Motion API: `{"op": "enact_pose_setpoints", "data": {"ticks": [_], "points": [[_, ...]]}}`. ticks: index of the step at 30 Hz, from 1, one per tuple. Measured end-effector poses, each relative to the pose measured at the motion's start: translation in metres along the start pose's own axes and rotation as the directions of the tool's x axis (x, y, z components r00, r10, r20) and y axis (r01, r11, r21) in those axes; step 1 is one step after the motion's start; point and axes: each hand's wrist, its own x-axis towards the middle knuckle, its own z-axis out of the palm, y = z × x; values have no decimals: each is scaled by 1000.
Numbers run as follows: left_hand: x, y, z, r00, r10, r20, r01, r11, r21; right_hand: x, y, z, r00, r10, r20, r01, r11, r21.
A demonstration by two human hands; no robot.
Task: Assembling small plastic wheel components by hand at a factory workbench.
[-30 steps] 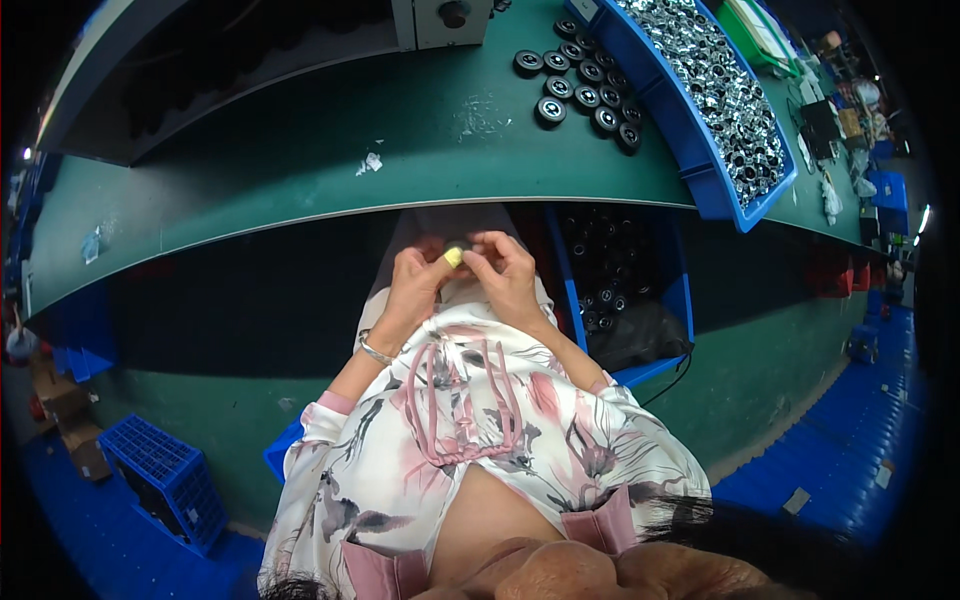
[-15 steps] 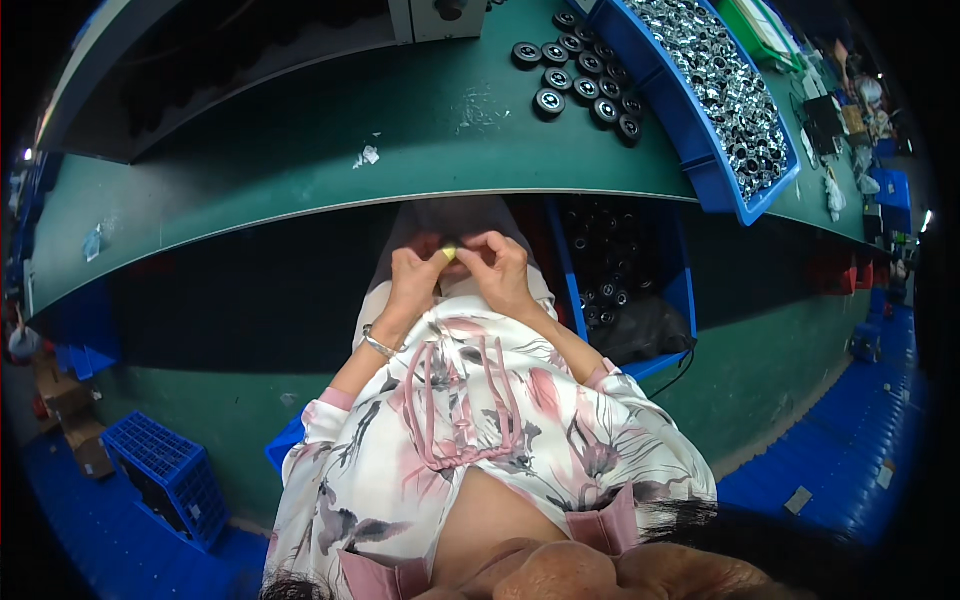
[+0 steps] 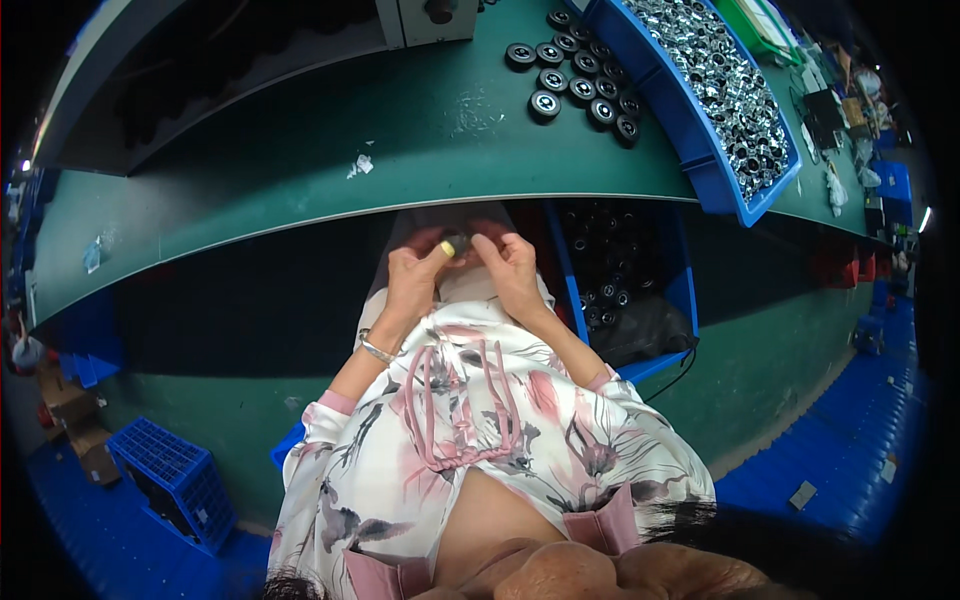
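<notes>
Fingers of the left hand point(image 3: 409, 283): curled in, gripping a dark round piece point(image 3: 459, 243), thumb with a yellow wrap point(image 3: 448, 249) pressed close against it.
Fingers of the right hand point(image 3: 516, 277): bent toward the same piece, tips just beside it; cannot tell whether touching or slightly apart.
Piece in hand: between the two hands, over the lap point(image 3: 472, 286), in front of the green bench point(image 3: 430, 155); too small for any detail.
Stage of this piece: in the middle of being worked, judging by both hands gathered at it; cannot tell how near to finished.
Black round parts point(image 3: 545, 106): grouped on the bench, beside the blue tray point(image 3: 690, 150); possibly done, possibly waiting, with no sure sign either way.
Silver rings point(image 3: 735, 100): heaped in the tray, seemingly plenty left to draw on.
Blue crate point(image 3: 682, 305): below the bench edge, to the right of the lap, holding many dark parts point(image 3: 606, 292) loose beside a black bag point(image 3: 640, 333); finished or unfinished, cannot tell.
</notes>
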Motion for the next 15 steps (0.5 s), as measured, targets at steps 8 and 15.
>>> {"op": "enact_pose_setpoints", "data": {"ticks": [8,15], "points": [[-7,13,-4,993,-1,118,-26,974,227,4,-5,-18,948,231,217,-289,911,295],[-4,-1,-18,984,46,175,-64,993,101,3,-10,-12,936,211,283,-311,870,382]]}}
